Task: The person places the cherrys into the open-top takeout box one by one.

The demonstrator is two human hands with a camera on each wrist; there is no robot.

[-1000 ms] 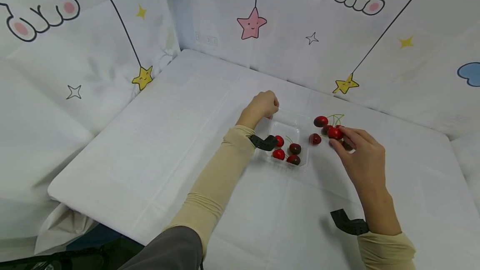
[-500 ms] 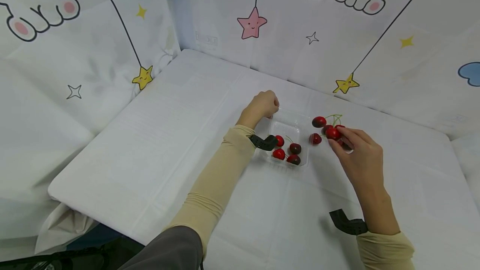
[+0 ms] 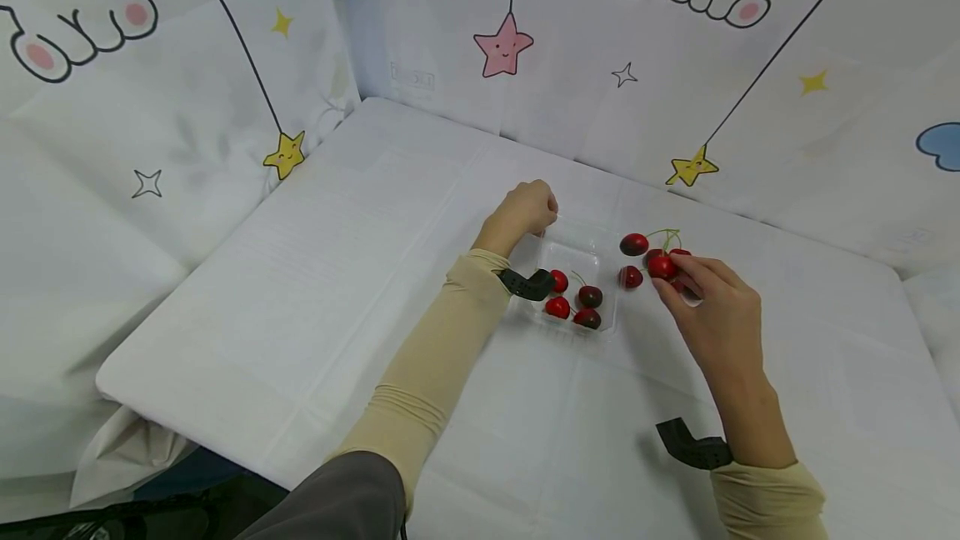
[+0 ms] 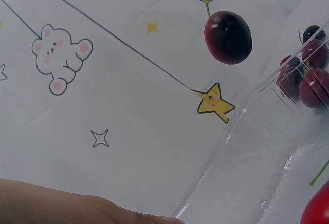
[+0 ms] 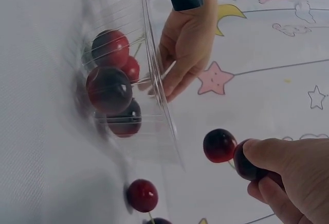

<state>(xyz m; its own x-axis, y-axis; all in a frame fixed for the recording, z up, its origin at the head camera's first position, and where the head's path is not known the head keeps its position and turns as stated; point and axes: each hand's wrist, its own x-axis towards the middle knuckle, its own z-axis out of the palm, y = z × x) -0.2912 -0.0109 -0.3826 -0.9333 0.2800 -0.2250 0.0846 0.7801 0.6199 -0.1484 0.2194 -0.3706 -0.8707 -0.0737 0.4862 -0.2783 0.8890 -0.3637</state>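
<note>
My left hand grips the far-left rim of a clear plastic box on the table. Several cherries lie at the box's near end, among them a dark one and a bright red one. To the right of the box, my right hand pinches a red cherry between thumb and fingers. Its green stem joins a second cherry, which hangs free in the right wrist view. In the left wrist view that dark cherry shows above the box rim.
A loose cherry lies on the white table just right of the box. More cherries behind the right fingers are partly hidden. A printed white curtain stands along the table's back and left edges.
My right hand has moved slightly left toward the box, carrying the joined pair of cherries. The left hand and the box stay where they were.
</note>
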